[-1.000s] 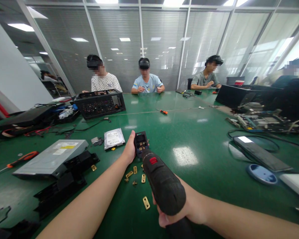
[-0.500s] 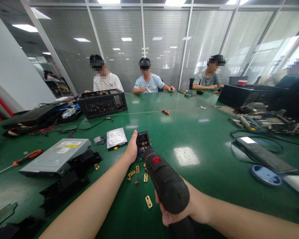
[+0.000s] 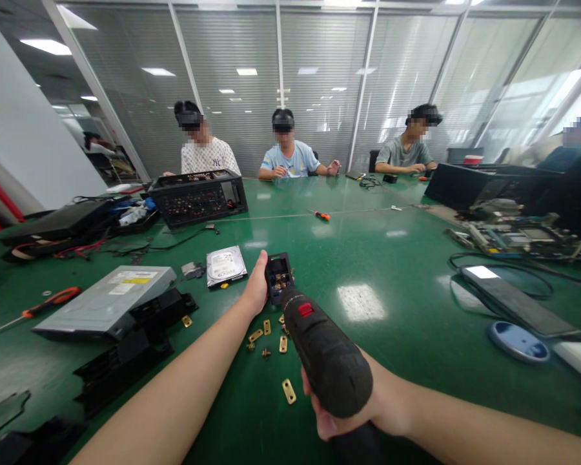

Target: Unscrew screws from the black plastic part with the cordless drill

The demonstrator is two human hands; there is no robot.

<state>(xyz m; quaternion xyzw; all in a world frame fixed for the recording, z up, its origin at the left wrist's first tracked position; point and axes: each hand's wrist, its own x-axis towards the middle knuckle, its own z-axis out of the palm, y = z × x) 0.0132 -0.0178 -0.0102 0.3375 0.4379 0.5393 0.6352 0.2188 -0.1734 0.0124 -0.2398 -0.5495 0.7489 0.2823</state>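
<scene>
A small black part [image 3: 277, 276] is steadied by the left hand [image 3: 254, 292]; a drill [image 3: 322, 352], gripped by the right hand [image 3: 368, 403], is applied; brass plates [image 3: 271, 336] already lie loose.

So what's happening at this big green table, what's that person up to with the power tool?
The person wearing the camera steadies a small black part with brass contacts on the green table with the left hand. The right hand grips a black electric screwdriver, its front end pointed into that part. Loose brass pieces lie just below it. A silver drive, a hard disk and black plastic covers lie to the left. Other people sit at the far side.
</scene>
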